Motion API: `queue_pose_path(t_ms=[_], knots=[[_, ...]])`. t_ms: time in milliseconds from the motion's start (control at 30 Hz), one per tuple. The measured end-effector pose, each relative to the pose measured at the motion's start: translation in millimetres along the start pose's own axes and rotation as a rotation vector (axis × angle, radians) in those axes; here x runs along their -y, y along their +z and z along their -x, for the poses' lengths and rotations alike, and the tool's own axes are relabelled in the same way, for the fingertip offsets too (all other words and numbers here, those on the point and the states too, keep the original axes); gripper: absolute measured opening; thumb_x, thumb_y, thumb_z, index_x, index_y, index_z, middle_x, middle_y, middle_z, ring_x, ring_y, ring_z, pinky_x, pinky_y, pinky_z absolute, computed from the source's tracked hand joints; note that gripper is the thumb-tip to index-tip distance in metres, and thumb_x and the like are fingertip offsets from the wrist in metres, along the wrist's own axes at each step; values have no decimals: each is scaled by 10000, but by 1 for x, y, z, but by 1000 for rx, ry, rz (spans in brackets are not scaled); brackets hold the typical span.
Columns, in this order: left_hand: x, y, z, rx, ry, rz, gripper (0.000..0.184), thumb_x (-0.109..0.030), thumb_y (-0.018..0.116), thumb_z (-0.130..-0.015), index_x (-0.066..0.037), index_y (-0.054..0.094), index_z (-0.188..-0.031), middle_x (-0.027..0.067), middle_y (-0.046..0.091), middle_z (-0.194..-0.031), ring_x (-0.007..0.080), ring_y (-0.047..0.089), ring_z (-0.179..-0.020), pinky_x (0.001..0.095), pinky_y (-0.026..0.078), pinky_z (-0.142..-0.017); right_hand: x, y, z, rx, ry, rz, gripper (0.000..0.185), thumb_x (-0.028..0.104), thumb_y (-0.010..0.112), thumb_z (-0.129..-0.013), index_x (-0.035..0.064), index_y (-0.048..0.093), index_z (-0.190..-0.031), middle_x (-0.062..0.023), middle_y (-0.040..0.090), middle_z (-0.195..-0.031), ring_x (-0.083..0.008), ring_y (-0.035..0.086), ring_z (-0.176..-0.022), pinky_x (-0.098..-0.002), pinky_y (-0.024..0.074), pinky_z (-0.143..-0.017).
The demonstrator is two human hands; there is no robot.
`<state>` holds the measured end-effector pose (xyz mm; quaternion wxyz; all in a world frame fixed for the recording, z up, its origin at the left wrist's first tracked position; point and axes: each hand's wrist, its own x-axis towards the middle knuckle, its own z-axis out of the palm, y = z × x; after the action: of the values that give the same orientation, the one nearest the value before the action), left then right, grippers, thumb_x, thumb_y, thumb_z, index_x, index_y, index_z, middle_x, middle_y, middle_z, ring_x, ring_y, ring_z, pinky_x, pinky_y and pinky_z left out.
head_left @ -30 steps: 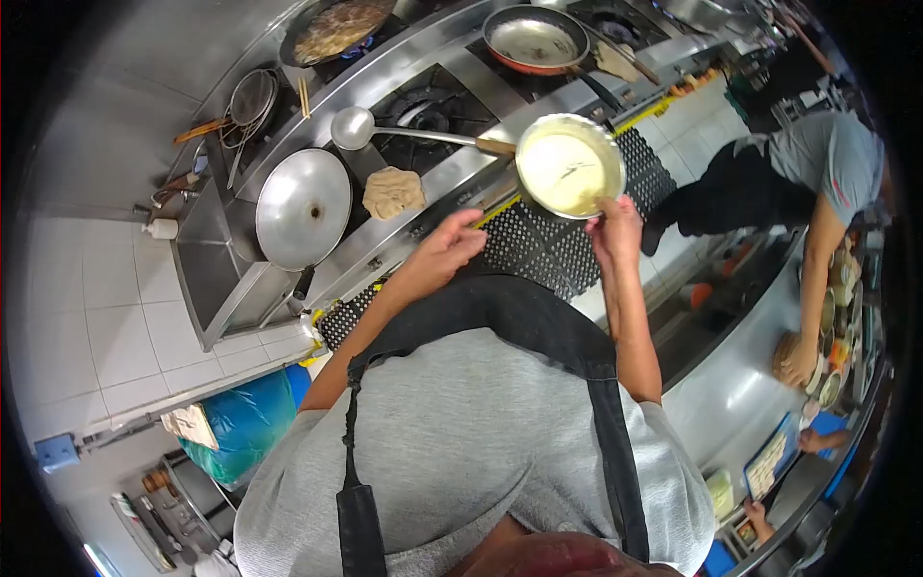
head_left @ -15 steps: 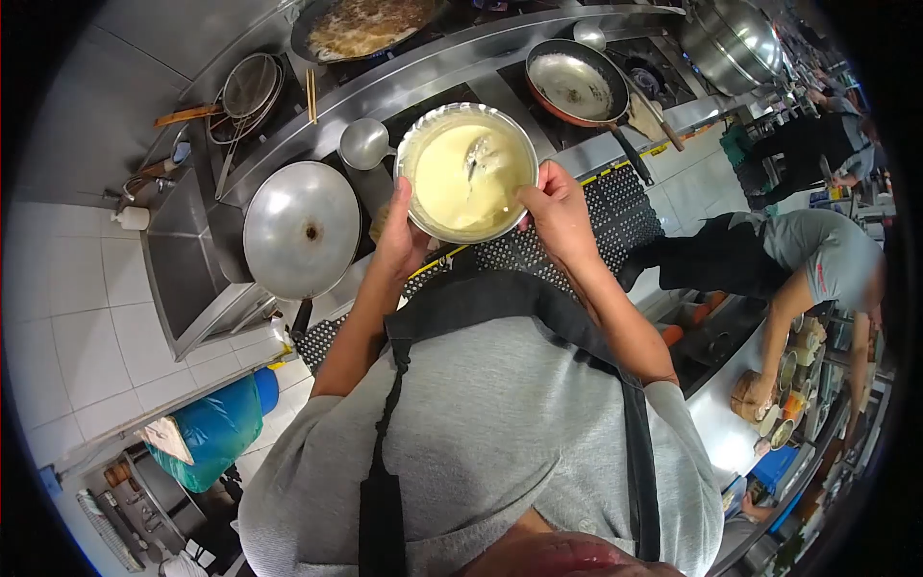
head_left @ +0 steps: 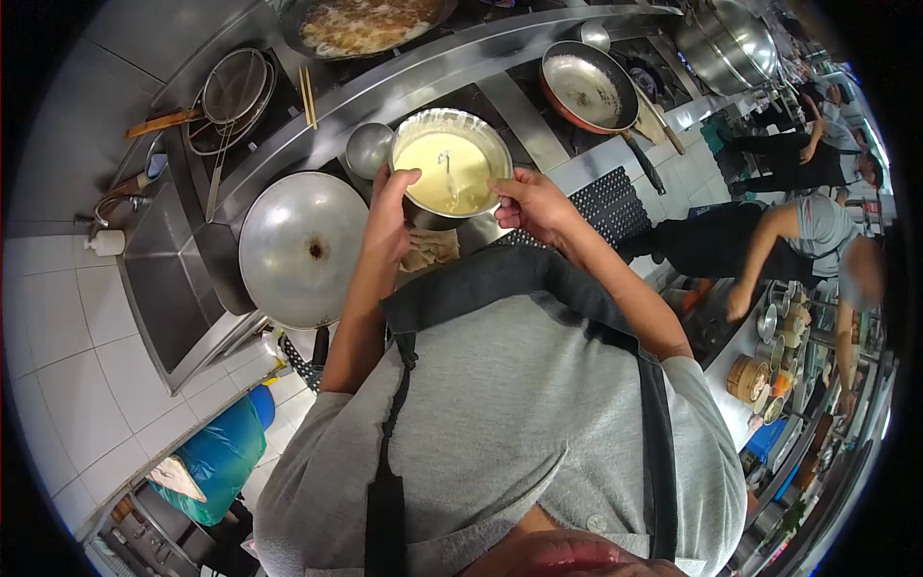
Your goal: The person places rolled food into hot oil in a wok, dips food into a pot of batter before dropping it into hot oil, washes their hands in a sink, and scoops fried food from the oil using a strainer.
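A metal bowl (head_left: pixel 450 120) stands out in front of me above the stove edge, held between my two hands. Pale yellow batter (head_left: pixel 423 159) fills its lower part, with a shiny streak in the middle that I cannot identify. My left hand (head_left: pixel 388 216) is wrapped against the bowl's left side, thumb up by the rim. On the right side, my right hand (head_left: pixel 536 204) pinches the rim between thumb and curled fingers. Close to my left hand are a metal ladle (head_left: pixel 369 151) and a folded cloth (head_left: pixel 430 250) below the bowl.
A large metal wok or lid (head_left: pixel 303 250) lies left, beside a sink (head_left: pixel 168 288). Strainers (head_left: pixel 234 88), chopsticks (head_left: pixel 307 96) and a pan of bubbling oil (head_left: pixel 361 27) sit farther back. A frying pan (head_left: pixel 591 87) is at right. A co-worker (head_left: pixel 817 231) bends over a counter with a bamboo steamer (head_left: pixel 747 379).
The bowl has moved slightly away from me and left, with both hands still on it. The co-worker's hand has left the bamboo steamer.
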<state>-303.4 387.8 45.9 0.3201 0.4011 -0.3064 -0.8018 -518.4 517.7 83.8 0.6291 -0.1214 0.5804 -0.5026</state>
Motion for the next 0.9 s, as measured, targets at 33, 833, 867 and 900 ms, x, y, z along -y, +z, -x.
queue_pose_path(t_ms=[33, 833, 867, 900], knots=[[-7, -2, 1, 3, 11, 4, 819, -254, 700, -844, 5, 357, -1541, 161, 505, -1459, 279, 489, -1344, 414, 391, -1123, 5, 7, -2, 4, 10, 50, 231, 234, 754, -956, 76, 589, -987, -1, 609, -756, -131, 660, -586, -270, 584, -546], [-48, -59, 114, -42, -201, -74, 726, -496, 638, -825, -146, 506, -1446, 76, 569, -1418, 252, 538, -1247, 445, 404, -991, -82, -32, 127, 54, -179, 258, 302, 320, 667, -1032, 30, 651, -1114, -59, 703, -980, -150, 703, -850, -286, 580, -767], [-42, -51, 110, 47, -207, 6, 749, -527, 634, -796, -147, 521, -1431, 64, 581, -1419, 267, 516, -1284, 507, 380, -1000, -78, -45, 140, 17, -195, 233, 298, 323, 664, -1033, 34, 649, -1101, -60, 701, -983, -152, 703, -853, -287, 579, -771], [-35, -44, 101, 65, -239, -8, 749, -527, 634, -796, -147, 521, -1431, 64, 581, -1419, 267, 516, -1284, 507, 380, -1000, -75, -56, 151, -48, -219, 200, 287, 323, 665, -1031, 44, 650, -1097, -59, 700, -982, -153, 703, -846, -289, 579, -776]])
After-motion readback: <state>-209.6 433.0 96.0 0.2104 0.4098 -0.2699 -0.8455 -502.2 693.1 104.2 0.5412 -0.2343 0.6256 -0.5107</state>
